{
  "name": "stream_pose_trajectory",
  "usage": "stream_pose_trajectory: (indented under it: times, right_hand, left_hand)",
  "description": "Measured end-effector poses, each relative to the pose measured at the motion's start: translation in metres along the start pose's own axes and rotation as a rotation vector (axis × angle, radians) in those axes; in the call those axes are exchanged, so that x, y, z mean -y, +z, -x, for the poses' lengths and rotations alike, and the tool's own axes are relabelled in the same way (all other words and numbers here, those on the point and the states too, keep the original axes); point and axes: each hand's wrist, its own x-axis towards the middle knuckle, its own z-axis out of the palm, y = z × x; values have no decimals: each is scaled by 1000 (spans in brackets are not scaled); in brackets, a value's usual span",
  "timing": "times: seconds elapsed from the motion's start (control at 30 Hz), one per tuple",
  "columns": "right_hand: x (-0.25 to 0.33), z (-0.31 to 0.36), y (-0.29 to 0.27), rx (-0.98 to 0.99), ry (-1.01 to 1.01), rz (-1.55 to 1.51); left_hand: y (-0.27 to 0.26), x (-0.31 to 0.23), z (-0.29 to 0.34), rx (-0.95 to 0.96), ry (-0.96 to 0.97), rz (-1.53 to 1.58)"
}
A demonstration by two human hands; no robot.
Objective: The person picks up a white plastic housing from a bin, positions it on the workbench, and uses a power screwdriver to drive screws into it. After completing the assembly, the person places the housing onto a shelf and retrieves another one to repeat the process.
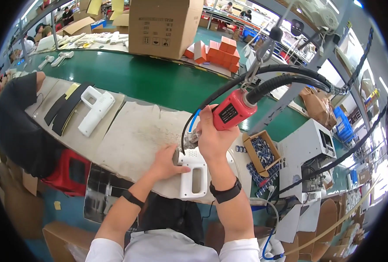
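Bright overall, strongly bowed toward edges.

The power tool (243, 109) is red, with a black label (228, 114). At the near edge of the beige, brown-stained surface (130, 126), the housing (185, 185) is white. Toward the left edge of this surface, the strips (65, 115) are black; the belt (111, 72) beyond the far edge is green.

Seeing a big brown carton (165, 28) between eleven and twelve o'clock, and a green work surface (146, 78) at about eleven. Finding orange boxes (223, 49) piled near one. Noticing a white fan (317, 13) between one and two, and a blue crate (342, 123) at three. Spotting a small yellow scrap (57, 205) at eight, and an open carton (67, 238) between seven and eight.
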Motion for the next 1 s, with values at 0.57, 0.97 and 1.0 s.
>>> stream_pose_trajectory:
  times: [0.57,0.97,1.0]
  right_hand:
    - [-47,-3,17,46,110,114]
    - [27,-1,2,-59,42,-107]
    - [17,2,-2,-4,12,-44]
  left_hand:
    - [-2,-13,0,23,-93,-16]
    - [8,-20,0,-112,-169,-96]
    - [4,-24,3,-89,-108,-78]
